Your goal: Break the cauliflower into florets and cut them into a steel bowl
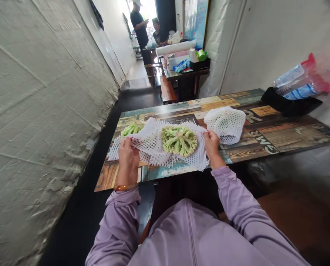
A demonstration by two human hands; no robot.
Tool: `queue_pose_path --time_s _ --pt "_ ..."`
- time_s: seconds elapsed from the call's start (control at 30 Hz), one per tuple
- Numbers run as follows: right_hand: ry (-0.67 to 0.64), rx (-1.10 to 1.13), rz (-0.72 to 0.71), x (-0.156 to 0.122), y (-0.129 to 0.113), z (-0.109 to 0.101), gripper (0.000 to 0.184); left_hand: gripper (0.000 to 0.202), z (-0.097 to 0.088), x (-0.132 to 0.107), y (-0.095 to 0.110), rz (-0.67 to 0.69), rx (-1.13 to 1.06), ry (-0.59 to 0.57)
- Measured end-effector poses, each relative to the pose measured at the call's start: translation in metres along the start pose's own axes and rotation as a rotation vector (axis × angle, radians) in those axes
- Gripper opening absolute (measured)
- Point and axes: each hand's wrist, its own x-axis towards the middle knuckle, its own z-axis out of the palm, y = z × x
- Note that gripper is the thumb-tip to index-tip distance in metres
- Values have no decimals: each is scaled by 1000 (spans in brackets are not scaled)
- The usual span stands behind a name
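Observation:
A head of cauliflower (179, 140) lies stem side up on a spread white foam net (151, 147) in front of me. My left hand (128, 155) pinches the net's left part, fingers closed. At its opposite edge, my right hand (211, 143) grips the foam between thumb and fingers. A second, greener cauliflower (133, 128) sits on netting at the left, partly covered by the raised foam. Just beyond my right hand stands a bundle wrapped in white foam net (225, 123); its contents are mostly hidden.
The wood-patterned table (253, 147) reaches to the right wall, where a black tray (289, 103) holds plastic-wrapped packages (300, 81). Farther back are a bench (167, 89) and another table with a white roll (176, 48). Two people (139, 27) are in the background. A rough wall (43, 111) runs along the left.

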Motion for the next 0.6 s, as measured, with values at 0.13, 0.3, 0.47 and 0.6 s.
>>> queue_pose_path --time_s 0.13,0.3,0.47,0.6 --pt "-55 -45 -42 -1 -11 -15 37 27 -24 -17 -13 -81 28 2" --pt "-111 -135 -217 -8 -56 -37 38 22 -50 -33 -19 -154 173 97" --pt "-227 -106 -311 -18 -91 -29 35 18 -20 -63 24 370 487 -11" --pt "-347 -87 -230 -22 -74 -8 41 19 37 -94 49 636 724 -604"
